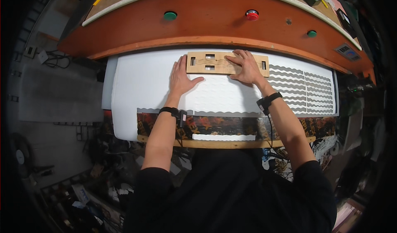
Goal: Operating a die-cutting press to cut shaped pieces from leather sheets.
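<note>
Slotted wooden board (220, 67), long and flat, lies crosswise on a white sheet (144, 75), close to the orange machine beam (206, 22). Rectangular openings show near both ends and left of its middle, along with a wavy line; part of its right half is covered by the right hand (248, 69), and its underside cannot be seen. That hand rests on top with the fingers spread, the thumb reaching the near edge; how hard it presses cannot be told. The left hand (180, 79) lies flat at the board's left end, fingers close together and thumb stretched out over the sheet; whether the fingertips touch the end or sit just beside it is hard to make out. Right of the board, wavy strips (318, 88) alternate with grey gaps, the nearest ones partly hidden by the right wrist. A narrow white offcut (223, 137) lies by the wooden rail (231, 144) on the near side. Set in the beam are a red push button (252, 15) and two green ones; the tools above are cut off by the upper edge, and clutter around the floor fades into dark.
</note>
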